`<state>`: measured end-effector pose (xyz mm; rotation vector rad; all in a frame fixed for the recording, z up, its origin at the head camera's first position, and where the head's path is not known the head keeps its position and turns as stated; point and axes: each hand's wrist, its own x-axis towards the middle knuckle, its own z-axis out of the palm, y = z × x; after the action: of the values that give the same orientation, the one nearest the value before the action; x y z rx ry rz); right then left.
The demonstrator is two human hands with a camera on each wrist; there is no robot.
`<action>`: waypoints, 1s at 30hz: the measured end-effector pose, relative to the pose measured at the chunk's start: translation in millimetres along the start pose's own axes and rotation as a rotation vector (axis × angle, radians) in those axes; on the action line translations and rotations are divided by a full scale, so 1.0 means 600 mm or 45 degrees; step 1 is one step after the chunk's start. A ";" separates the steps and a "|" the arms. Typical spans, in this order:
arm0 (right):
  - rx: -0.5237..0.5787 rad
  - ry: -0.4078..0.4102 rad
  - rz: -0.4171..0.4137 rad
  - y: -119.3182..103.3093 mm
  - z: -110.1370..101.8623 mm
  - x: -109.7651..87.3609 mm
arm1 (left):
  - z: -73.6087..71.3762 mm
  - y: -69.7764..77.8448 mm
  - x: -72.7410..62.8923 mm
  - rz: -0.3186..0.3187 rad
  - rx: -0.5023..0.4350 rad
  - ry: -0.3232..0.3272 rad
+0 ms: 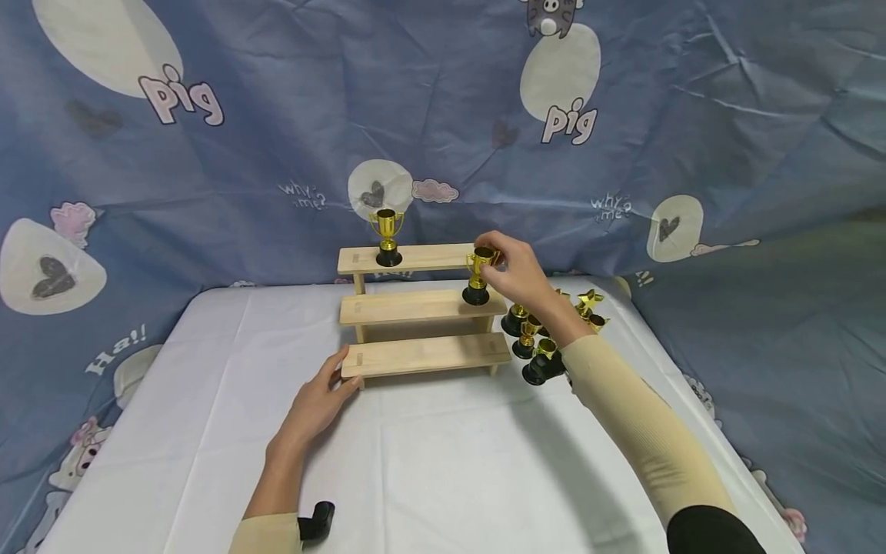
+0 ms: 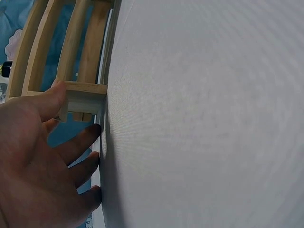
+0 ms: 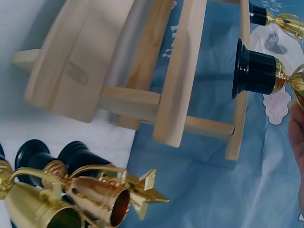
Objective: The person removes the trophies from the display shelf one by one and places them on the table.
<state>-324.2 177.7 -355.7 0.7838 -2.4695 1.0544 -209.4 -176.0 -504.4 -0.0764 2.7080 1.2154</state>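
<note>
In the head view, my right hand (image 1: pixel 514 269) holds a small gold trophy cup (image 1: pixel 481 265) with a black base. The trophy is upright near the right end of a three-tier wooden stand (image 1: pixel 425 355). The right wrist view shows its black base (image 3: pixel 259 68) off the boards, beside the top tier. My left hand (image 1: pixel 317 404) grips the left end of the bottom tier between thumb and index finger; its other fingers (image 2: pixel 80 145) extend loosely below. Another gold trophy (image 1: pixel 388 231) stands on the left part of the top tier.
Several gold trophies (image 1: pixel 526 342) with black bases crowd beside the stand's right end, some lying tilted, one with a star top (image 1: pixel 590 300). A white cloth (image 1: pixel 443 462) covers the table. Behind hangs a blue patterned curtain (image 1: pixel 443 92).
</note>
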 end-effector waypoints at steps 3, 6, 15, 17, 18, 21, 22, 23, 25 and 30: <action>0.004 -0.008 0.015 0.005 -0.002 -0.011 | 0.000 0.000 0.000 -0.008 -0.003 -0.002; 0.010 -0.009 0.029 0.009 -0.003 -0.020 | 0.000 -0.001 0.000 -0.006 -0.004 -0.001; 0.012 0.024 0.009 0.016 -0.014 -0.046 | 0.001 0.001 0.001 0.001 -0.007 -0.001; 0.000 0.035 0.007 0.019 -0.018 -0.052 | 0.000 0.002 0.001 0.001 -0.005 0.000; -0.006 0.040 0.012 0.020 -0.020 -0.056 | 0.000 0.003 0.001 0.001 -0.002 0.000; -0.016 0.052 0.021 0.023 -0.027 -0.066 | -0.001 0.004 0.001 0.000 0.005 -0.001; -0.018 0.058 0.023 0.024 -0.030 -0.070 | -0.001 0.004 0.001 0.002 0.007 -0.001; -0.017 0.065 0.026 0.025 -0.033 -0.073 | -0.001 0.004 0.000 0.001 0.007 -0.002; -0.016 0.077 0.024 0.028 -0.039 -0.079 | -0.001 0.004 0.000 0.001 0.003 -0.003; -0.025 0.116 0.029 0.033 -0.053 -0.092 | -0.001 0.006 0.001 -0.008 -0.010 -0.006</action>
<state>-289.9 232.4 -373.2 0.6879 -2.4137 1.0480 -210.3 -174.1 -501.5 -0.0827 2.6966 1.2231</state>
